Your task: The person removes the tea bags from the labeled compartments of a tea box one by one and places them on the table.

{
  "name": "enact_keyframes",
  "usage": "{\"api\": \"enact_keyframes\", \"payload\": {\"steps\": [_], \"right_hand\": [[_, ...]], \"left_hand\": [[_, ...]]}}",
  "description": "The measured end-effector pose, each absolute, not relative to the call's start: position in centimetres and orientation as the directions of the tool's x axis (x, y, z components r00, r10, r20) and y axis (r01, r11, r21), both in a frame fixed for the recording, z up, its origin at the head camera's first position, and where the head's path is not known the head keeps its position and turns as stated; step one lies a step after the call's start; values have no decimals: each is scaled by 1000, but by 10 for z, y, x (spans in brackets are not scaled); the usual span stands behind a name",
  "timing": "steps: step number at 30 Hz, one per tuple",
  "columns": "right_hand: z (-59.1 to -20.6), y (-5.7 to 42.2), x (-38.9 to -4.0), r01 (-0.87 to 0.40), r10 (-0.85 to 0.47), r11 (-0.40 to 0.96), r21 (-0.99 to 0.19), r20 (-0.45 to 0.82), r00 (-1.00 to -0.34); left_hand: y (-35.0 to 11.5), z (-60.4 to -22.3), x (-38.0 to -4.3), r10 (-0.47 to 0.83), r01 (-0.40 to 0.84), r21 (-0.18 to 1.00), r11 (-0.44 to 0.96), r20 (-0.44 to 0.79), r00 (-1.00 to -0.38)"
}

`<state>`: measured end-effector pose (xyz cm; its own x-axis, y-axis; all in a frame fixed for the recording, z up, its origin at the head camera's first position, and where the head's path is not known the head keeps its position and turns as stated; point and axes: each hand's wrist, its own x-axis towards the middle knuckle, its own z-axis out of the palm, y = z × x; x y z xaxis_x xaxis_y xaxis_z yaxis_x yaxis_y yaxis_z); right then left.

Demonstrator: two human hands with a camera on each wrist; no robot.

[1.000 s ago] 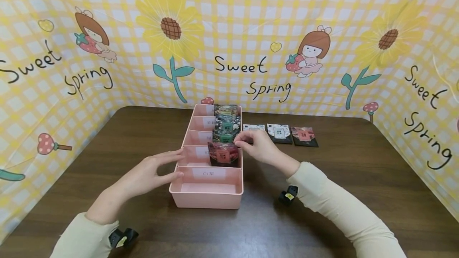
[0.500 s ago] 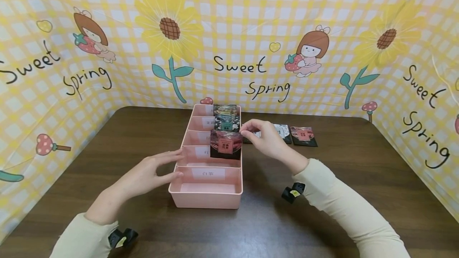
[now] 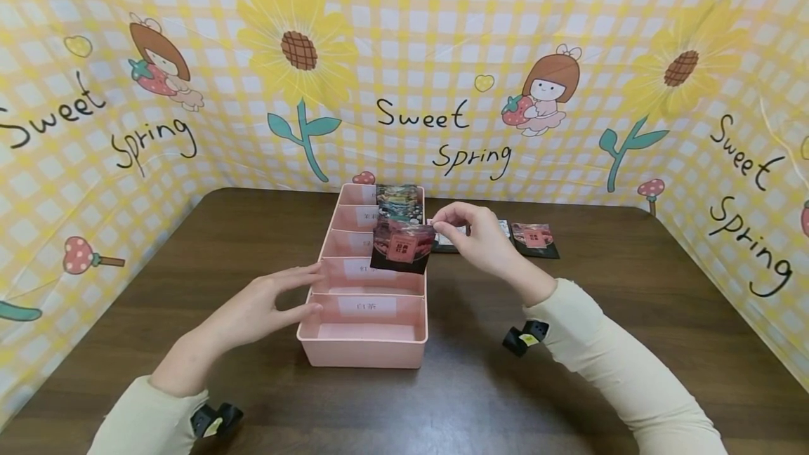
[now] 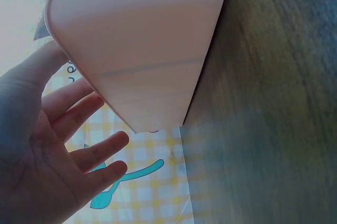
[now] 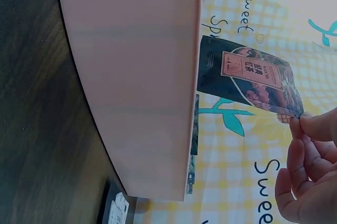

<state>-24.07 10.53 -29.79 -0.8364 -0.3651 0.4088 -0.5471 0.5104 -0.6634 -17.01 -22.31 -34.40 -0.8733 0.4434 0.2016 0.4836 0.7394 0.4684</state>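
Note:
A pink divided box with white labels stands lengthwise on the table. My right hand pinches a red-and-black tea sachet by its upper right corner, between thumb and forefinger. In the right wrist view the sachet hangs at the box's rim height or above it, its lower edge partly behind the box wall. My left hand rests at the box's left rim with thumb and fingers spread; in the left wrist view its last two fingers stand apart from the wall. Dark green-patterned sachets sit in the far compartments.
To the right of the box lie white-and-black sachets, partly behind the right hand, and one red-and-black sachet. A yellow checked cloth encloses the dark wooden table at back and sides.
My right hand has drawn the red-and-black sachet up out of the second-nearest compartment, lifting it and shifting slightly right. The left hand and the box have stayed in place.

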Motion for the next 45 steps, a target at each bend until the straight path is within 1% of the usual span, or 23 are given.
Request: {"api": "enact_keyframes", "payload": {"steps": [13,20,37,45], "right_hand": [[-293,120,-239,-549,-319,506,-665,447,-836],[-294,130,-240,-532,-302,513,-674,438,-847],[-297,149,-237,-541,-290,522,-659,459,-840],[-300,158,-238,-530,-276,517,-672,454,-847]], "left_hand": [[-223,-345,-171,441,479,470,741,198,-876],[-224,-345,-171,437,476,469,744,196,-878],[-223,-344,-171,438,473,477,741,190,-879],[-223,-344,-171,439,476,472,742,193,-877]]}}
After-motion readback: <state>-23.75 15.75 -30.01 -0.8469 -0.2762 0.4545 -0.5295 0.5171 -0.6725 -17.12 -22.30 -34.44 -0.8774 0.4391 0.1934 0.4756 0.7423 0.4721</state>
